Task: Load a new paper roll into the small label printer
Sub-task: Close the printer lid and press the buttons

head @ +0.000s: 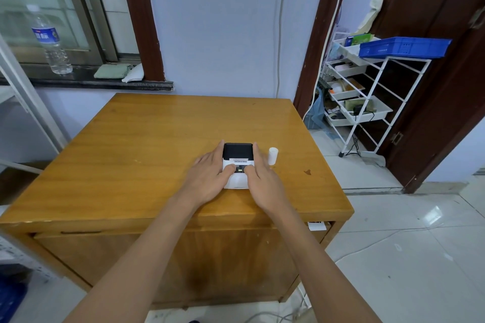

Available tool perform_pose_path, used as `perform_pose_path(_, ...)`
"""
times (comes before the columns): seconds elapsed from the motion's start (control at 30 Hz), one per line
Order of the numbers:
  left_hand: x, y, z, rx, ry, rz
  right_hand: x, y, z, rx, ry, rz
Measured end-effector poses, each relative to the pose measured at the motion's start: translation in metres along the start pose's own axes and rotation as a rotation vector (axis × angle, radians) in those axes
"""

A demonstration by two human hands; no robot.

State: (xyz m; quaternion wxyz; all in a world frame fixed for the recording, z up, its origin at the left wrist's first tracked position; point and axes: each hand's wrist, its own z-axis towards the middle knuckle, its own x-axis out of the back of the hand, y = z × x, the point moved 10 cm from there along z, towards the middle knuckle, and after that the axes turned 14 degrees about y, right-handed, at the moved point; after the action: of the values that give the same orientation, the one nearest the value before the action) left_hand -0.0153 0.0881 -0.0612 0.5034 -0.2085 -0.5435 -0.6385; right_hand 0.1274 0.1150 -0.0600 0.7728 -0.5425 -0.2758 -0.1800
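Observation:
A small label printer (237, 151), white with a black lid at its far end, lies on the wooden table (147, 144) near the front edge. My left hand (207, 177) grips its left side and my right hand (262, 178) grips its right side. Both thumbs rest on the white top near a small lit display. The black lid looks closed. A white paper roll (273, 156) stands upright on the table just right of the printer, a little beyond my right hand's fingers, not touching them.
A white wire rack (367, 97) with trays and a blue basket (404, 47) stands to the right by a dark door. A water bottle (51, 42) and folded cloths sit on the window sill at back left. Cables lie on the tiled floor.

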Motion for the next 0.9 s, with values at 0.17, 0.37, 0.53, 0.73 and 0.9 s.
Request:
perform_pose_path(0.17, -0.0004, 0.0001, -0.0004, 0.001, -0.009, -0.006, -0.0011, 0.0014, 0.0007, 0.001, -0.002, 0.006)
perform_pose_path(0.37, -0.0014, -0.0029, 0.0002, 0.008, -0.017, -0.012, -0.0017, 0.0036, 0.001, -0.006, -0.003, 0.014)
perform_pose_path(0.53, -0.002, -0.0027, 0.0009, 0.002, -0.008, -0.005, -0.0027, 0.005, 0.0023, -0.007, 0.002, 0.006)
perform_pose_path(0.73, -0.0035, -0.0034, 0.0008, -0.002, -0.015, -0.002, -0.0033, 0.0046, 0.003, -0.004, -0.003, 0.009)
perform_pose_path(0.9, -0.0018, -0.0022, 0.0006, 0.006, -0.008, -0.003, -0.0004, 0.0016, 0.001, -0.004, -0.005, 0.013)
